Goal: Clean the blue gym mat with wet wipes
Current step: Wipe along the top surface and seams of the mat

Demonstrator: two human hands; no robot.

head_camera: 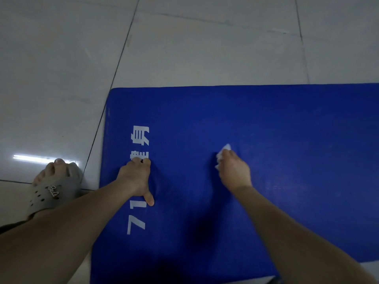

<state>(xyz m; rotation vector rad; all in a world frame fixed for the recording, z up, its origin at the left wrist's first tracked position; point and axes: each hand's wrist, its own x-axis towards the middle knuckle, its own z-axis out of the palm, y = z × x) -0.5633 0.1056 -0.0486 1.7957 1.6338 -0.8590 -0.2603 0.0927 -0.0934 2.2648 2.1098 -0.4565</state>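
Blue gym mat (287, 130), wet wipe (225, 149) atop, lies on glossy grey tiles (184, 48).

Mat (266, 124) on floor (184, 48), foot (55, 181) at its left, wipe (225, 151) in right hand (234, 171)

The floor (61, 58) is laid with large, glossy tiles of a pale grey-white, dimly lit and faintly scuffed in places. A thin dark grout line (122, 58) runs on a slant from the top edge down toward the lower left, a second grout line (301, 37) drops down the right side, a paler joint (205, 21) crosses between them near the top, and a short dark joint (14, 181) lies across the lower left. On the left tile a bright white bar, the reflection (41, 158) of a strip light, shines on the glaze.
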